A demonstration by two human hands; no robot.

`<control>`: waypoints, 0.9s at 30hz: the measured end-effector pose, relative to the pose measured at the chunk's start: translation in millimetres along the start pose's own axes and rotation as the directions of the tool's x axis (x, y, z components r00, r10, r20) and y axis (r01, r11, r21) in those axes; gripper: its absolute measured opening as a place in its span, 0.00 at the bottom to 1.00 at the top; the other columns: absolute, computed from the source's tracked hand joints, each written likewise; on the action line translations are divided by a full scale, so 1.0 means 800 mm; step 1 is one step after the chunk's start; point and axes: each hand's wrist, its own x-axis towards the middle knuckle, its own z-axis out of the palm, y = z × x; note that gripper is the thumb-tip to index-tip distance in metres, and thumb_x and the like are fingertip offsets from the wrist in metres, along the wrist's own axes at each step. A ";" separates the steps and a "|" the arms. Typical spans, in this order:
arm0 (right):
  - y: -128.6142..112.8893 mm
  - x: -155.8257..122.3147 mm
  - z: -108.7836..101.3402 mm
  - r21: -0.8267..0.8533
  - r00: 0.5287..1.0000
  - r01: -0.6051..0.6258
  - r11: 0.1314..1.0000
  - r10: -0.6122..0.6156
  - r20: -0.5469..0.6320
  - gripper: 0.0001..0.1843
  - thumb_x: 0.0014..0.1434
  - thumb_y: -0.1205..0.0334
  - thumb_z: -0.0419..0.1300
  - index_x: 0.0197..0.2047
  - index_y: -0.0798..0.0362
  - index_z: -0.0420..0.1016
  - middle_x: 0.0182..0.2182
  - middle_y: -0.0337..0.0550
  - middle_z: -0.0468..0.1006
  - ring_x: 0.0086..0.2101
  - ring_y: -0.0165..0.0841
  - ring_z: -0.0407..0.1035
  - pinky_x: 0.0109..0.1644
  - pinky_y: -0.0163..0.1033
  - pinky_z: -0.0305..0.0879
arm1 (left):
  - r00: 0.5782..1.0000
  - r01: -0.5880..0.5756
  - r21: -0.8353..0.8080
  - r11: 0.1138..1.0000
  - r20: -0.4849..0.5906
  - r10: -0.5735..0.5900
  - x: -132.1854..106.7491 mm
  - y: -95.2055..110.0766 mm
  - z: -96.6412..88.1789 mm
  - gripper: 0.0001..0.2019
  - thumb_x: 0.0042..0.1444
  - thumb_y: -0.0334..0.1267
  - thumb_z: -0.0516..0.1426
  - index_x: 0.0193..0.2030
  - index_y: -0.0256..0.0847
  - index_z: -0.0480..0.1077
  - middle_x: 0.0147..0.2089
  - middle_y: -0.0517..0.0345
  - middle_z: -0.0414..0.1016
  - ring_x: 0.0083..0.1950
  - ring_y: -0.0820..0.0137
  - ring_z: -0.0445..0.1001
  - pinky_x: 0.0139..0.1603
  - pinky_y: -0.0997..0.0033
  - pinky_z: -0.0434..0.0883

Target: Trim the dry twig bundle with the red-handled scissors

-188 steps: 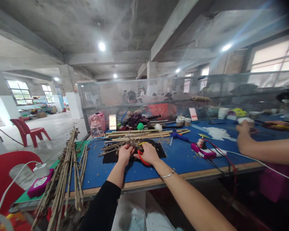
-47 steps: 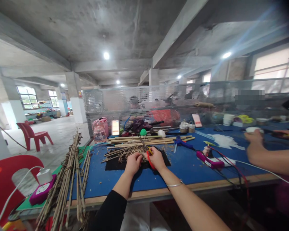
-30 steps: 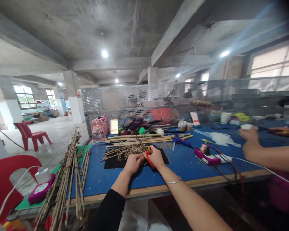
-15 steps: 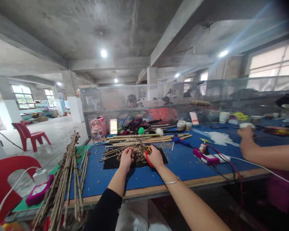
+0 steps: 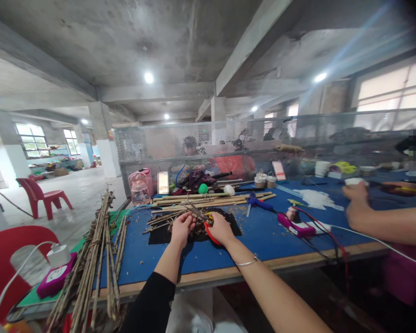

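My right hand (image 5: 221, 229) is wrapped round the red and yellow handles of a pair of scissors (image 5: 213, 235). The blades point up and to the left, just above my left hand (image 5: 182, 229). The left fingers are pinched together; whatever lies between them is too small to make out. Beneath both hands a heap of dried brown plant scraps (image 5: 198, 230) covers part of a black cloth (image 5: 156, 237). Several thin dry stalks (image 5: 159, 222) lie on the cloth's left side.
A bundle of long dry stalks (image 5: 93, 259) leans over the table's left end. Pale sticks (image 5: 208, 200) lie behind the cloth. To the right are a blue glue gun (image 5: 258, 203) and a purple power strip (image 5: 298, 227) with cables. A co-worker's hand (image 5: 357, 196) is at far right.
The scissors have tipped lower to the left, their blades now nearer my left fingers. My right hand has shifted slightly left, and the left hand has barely moved.
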 end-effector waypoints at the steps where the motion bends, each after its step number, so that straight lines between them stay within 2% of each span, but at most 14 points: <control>1: 0.000 0.000 0.000 -0.002 1.000 0.010 1.000 -0.009 0.004 0.15 0.49 0.59 0.55 0.41 0.54 0.68 0.40 0.46 0.71 0.42 0.35 0.64 0.41 0.34 0.56 | 1.000 0.002 0.002 1.000 0.003 -0.002 -0.001 0.001 0.000 0.07 0.46 0.26 0.58 0.34 0.33 0.70 0.30 0.57 0.71 0.27 0.80 0.70 0.25 0.83 0.68; 7: -0.004 -0.003 -0.004 0.014 0.996 0.093 0.996 -0.093 -0.004 0.14 0.49 0.59 0.55 0.39 0.54 0.69 0.39 0.45 0.72 0.42 0.34 0.64 0.43 0.33 0.57 | 0.999 0.020 0.073 0.997 0.025 -0.022 -0.004 0.001 0.001 0.07 0.44 0.27 0.60 0.33 0.32 0.70 0.26 0.58 0.70 0.24 0.81 0.68 0.22 0.84 0.66; 13: -0.008 -0.005 -0.009 0.003 0.998 0.059 0.998 -0.059 0.031 0.12 0.49 0.57 0.56 0.38 0.51 0.70 0.37 0.42 0.75 0.37 0.33 0.67 0.37 0.33 0.56 | 0.996 0.016 0.095 0.995 0.085 -0.025 -0.003 -0.002 0.001 0.08 0.43 0.29 0.61 0.32 0.32 0.71 0.24 0.59 0.69 0.22 0.83 0.66 0.23 0.84 0.66; 21: -0.006 -0.004 -0.008 -0.033 0.999 0.011 0.999 -0.009 0.052 0.10 0.49 0.56 0.55 0.32 0.51 0.71 0.30 0.41 0.76 0.32 0.32 0.68 0.31 0.32 0.53 | 1.000 -0.022 0.075 0.997 0.000 0.022 0.001 -0.002 0.000 0.09 0.40 0.29 0.63 0.31 0.33 0.70 0.27 0.57 0.71 0.25 0.80 0.70 0.28 0.81 0.69; 27: -0.007 -0.004 -0.009 -0.039 0.996 -0.004 0.999 0.007 0.085 0.10 0.49 0.55 0.55 0.33 0.50 0.72 0.30 0.42 0.76 0.31 0.33 0.69 0.30 0.32 0.53 | 0.999 -0.024 0.122 0.992 0.028 0.021 0.002 -0.003 -0.003 0.10 0.39 0.32 0.63 0.30 0.32 0.69 0.22 0.60 0.69 0.22 0.81 0.67 0.23 0.82 0.66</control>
